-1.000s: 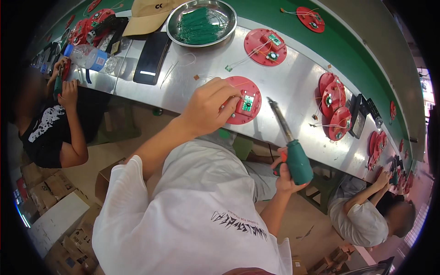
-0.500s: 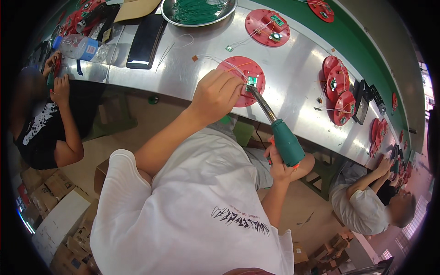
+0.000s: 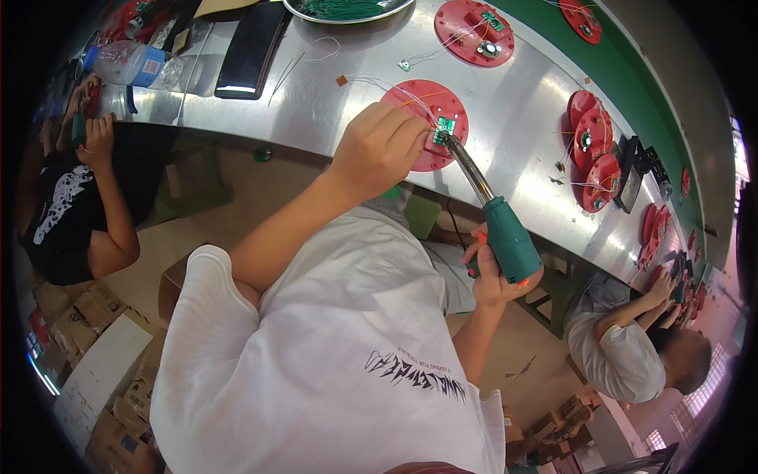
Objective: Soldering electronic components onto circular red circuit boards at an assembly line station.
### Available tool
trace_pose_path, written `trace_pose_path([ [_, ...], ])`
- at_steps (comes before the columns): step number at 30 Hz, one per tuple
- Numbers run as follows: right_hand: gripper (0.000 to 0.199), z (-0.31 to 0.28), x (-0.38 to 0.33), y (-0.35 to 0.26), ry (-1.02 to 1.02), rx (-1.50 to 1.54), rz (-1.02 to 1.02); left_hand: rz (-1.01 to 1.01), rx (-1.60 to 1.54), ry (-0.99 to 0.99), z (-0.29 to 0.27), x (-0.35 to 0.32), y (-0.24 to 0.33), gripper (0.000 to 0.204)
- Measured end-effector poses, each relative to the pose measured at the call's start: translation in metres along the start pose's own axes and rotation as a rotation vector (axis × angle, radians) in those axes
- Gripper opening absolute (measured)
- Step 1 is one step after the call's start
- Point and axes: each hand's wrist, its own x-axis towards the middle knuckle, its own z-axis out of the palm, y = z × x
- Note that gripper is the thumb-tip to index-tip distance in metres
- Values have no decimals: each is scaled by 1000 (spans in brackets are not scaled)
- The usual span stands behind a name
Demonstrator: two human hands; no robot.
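A red round disc (image 3: 452, 103) lies on the metal bench in front of me, carrying a small green circuit board (image 3: 444, 126). Thin white and orange wires run over the disc toward the board. My left hand (image 3: 380, 150) rests at the disc's near left side, its fingertips pinched on a thin wire beside the board; the gripped end is mostly hidden. In my right hand (image 3: 491, 276) is a green-handled soldering gun (image 3: 512, 241), held by its grip. Its long metal barrel slants up to the left, and the tip meets the board.
Beyond lies another red disc (image 3: 466, 47) with wires, and a metal bowl (image 3: 347, 17) of green wires. A black phone-like slab (image 3: 251, 55) and a plastic bottle (image 3: 130, 65) are on the left. Stacked red discs (image 3: 591, 134) stand right. Co-workers sit at both sides.
The whole view has shifted slightly, so the bench appears higher and further right. Both hands and the soldering gun keep their places at the board.
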Motion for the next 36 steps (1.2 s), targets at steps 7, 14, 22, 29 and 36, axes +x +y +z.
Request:
trace_pose_path([
  [7, 29, -3, -2, 5, 18, -29, 44, -4, 8, 3, 1, 0, -1, 14],
  [14, 38, -12, -4, 10, -21, 23, -10, 23, 26, 24, 2, -1, -1, 14],
  [22, 43, -18, -6, 15, -34, -25, -20, 75, 76, 49, 6, -2, -6, 16],
  [29, 39, -16, -10, 11, -79, 62, 5, 42, 32, 19, 0, -2, 0, 20],
  [36, 37, -16, -12, 10, -71, 54, 37, 69, 6, 10, -1, -3, -1, 19],
])
